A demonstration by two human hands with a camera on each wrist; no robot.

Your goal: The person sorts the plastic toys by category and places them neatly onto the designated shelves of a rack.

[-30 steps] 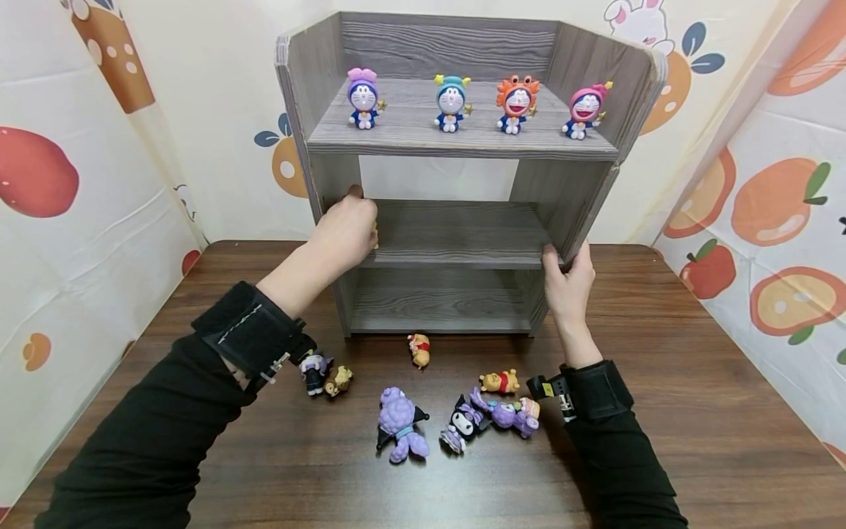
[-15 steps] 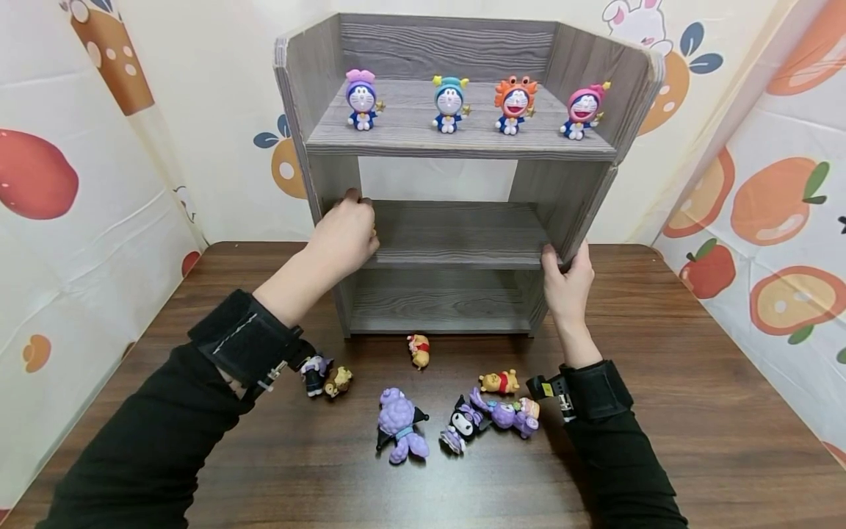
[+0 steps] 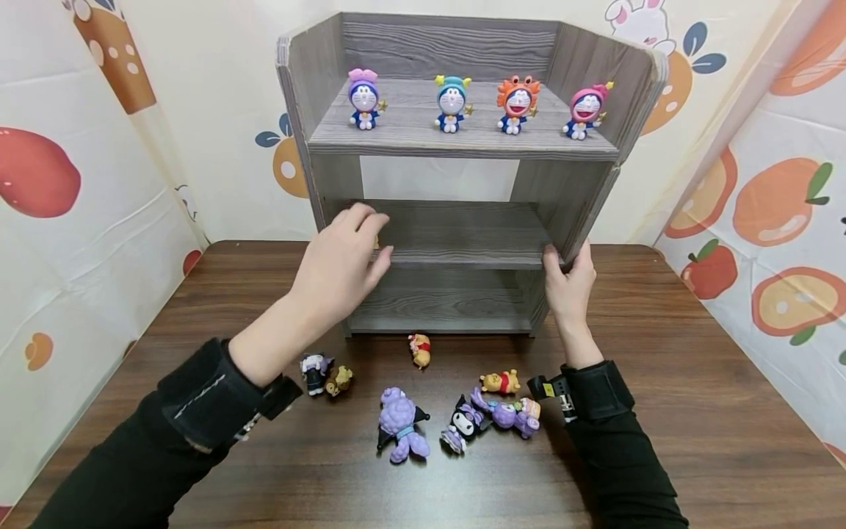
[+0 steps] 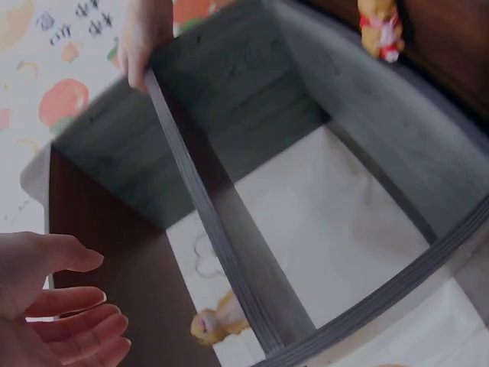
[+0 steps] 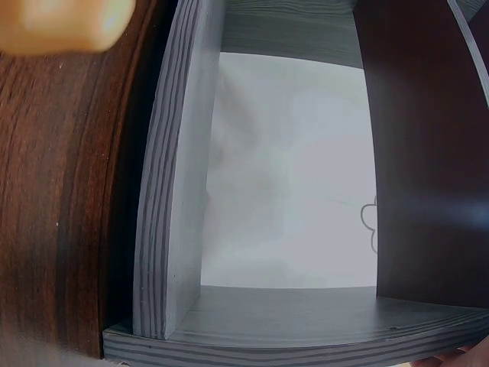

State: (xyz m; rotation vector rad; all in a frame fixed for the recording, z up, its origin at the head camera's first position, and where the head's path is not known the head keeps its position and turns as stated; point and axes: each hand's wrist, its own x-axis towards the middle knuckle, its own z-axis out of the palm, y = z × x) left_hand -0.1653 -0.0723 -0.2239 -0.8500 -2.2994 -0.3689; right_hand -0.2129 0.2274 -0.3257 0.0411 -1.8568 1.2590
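Note:
My left hand (image 3: 344,257), fingers spread and loosely bent, holds nothing in front of the middle board of a grey wooden shelf unit (image 3: 456,316). Just behind it, at the board's left end, is a small yellow bear figurine (image 4: 218,317), mostly hidden by the hand in the head view. In the left wrist view a gap separates the fingertips (image 4: 114,321) from the figurine. My right hand (image 3: 570,290) grips the unit's right side panel near the middle board, thumb in front and fingers behind. Its fingertips (image 5: 454,358) show at the right wrist view's lower edge.
Several blue-and-white cat figurines (image 3: 451,106) stand along the top board. On the brown table (image 3: 297,477) before the unit lie yellow bear figurines (image 3: 419,350), a purple figurine (image 3: 398,419), a black-and-purple figurine (image 3: 460,424) and, at left, a dark one (image 3: 315,373).
My left hand has let go of the yellow bear figurine on the middle board, opened its fingers and drawn back toward me. The right hand has stayed on the side panel.

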